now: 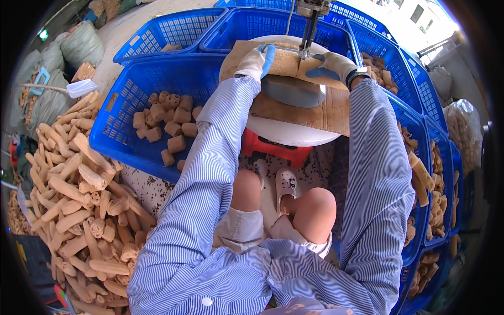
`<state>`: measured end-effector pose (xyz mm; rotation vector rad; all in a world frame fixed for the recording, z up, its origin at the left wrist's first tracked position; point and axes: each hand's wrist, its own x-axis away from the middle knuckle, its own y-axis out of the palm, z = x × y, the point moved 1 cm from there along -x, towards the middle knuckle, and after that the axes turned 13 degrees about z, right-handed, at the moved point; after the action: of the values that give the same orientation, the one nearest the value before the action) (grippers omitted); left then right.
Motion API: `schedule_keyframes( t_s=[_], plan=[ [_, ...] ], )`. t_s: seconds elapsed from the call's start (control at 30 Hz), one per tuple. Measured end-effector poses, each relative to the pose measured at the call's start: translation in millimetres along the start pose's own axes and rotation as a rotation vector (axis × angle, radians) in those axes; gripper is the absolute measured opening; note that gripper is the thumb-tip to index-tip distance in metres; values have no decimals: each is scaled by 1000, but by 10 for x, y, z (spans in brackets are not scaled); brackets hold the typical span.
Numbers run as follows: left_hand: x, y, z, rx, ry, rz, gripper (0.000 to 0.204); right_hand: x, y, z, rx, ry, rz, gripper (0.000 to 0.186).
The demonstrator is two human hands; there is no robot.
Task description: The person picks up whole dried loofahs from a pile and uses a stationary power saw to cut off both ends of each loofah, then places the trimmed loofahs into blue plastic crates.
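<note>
A tan loofah lies crosswise under the upright metal head of a cutting machine, and a narrow dark line crosses it there. My left hand, in a white and blue glove, is closed around its left end. On the other end, my right hand grips with its gloved fingers bent over the top. Just on my side of the loofah is a smooth grey plate, set on brown cardboard that covers a round white top.
A blue basket at left holds short cut loofah pieces. Beside it rises a heap of long loofahs. More blue baskets line the back and right, several holding loofahs. A red stool stands beneath the white top.
</note>
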<state>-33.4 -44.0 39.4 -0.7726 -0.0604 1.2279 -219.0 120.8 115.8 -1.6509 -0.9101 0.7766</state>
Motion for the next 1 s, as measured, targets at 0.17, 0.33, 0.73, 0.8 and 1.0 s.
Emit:
schedule_keyframes(
  t_s=[0.17,0.33,0.73,0.8,1.0],
  plan=[
    [-131,-175,-258,201,-225,235,61,225,-16,-30,131,-99,123,80],
    [290,-878,-638,235,-313,819,89,776,143,4,329,-168,238,97],
    [1746,-1001,515,681,-109,-413,50,2128,649,-621,338,-440,708,80],
    [1761,-1058,521,805,-153,-446,47,2187,555,-610,364,-383,668,84],
    [1706,-1253,311,750,19,-402,46,2188,183,-391,532,-173,396,95]
  ],
)
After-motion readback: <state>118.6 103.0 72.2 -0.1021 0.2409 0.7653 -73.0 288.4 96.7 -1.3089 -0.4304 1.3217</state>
